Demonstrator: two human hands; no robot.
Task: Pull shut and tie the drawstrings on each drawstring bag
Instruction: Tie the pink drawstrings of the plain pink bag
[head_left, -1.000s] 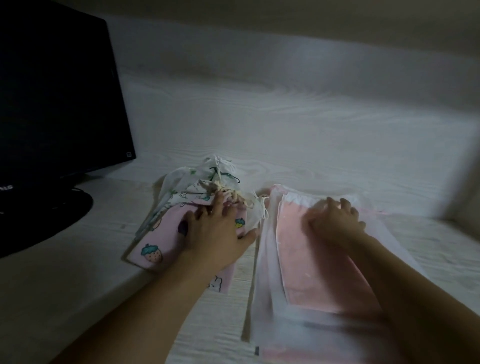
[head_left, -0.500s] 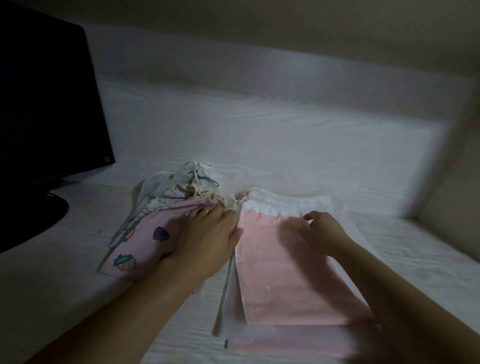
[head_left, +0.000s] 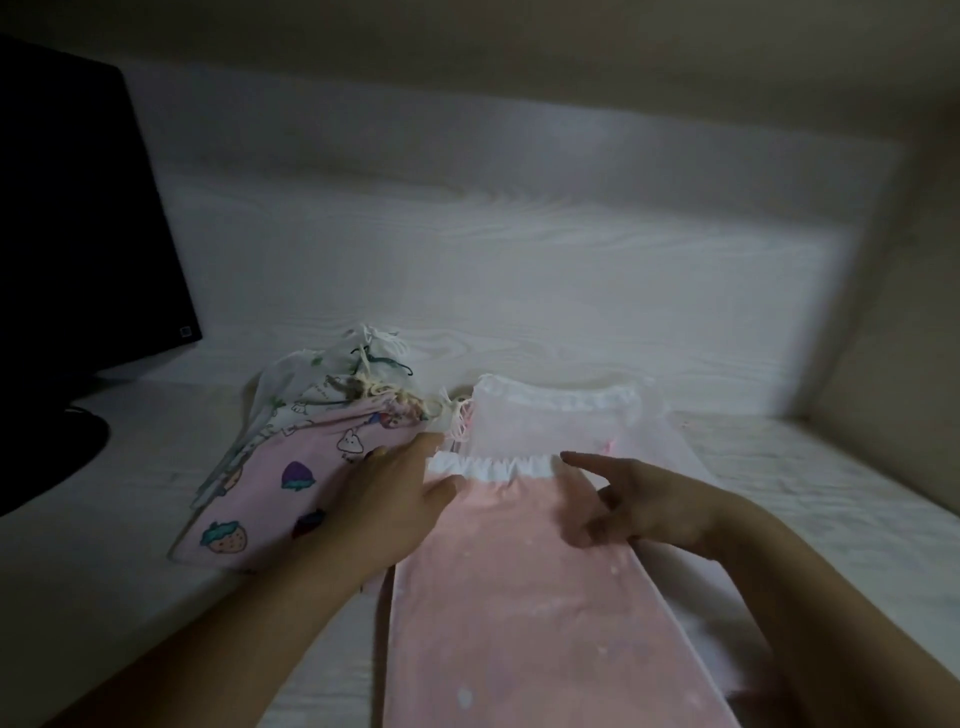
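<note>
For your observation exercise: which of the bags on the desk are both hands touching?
The plain pink bag on top of the right stack: left hand and right hand flank its white gathered top; the strawberry-print bag lies left.
</note>
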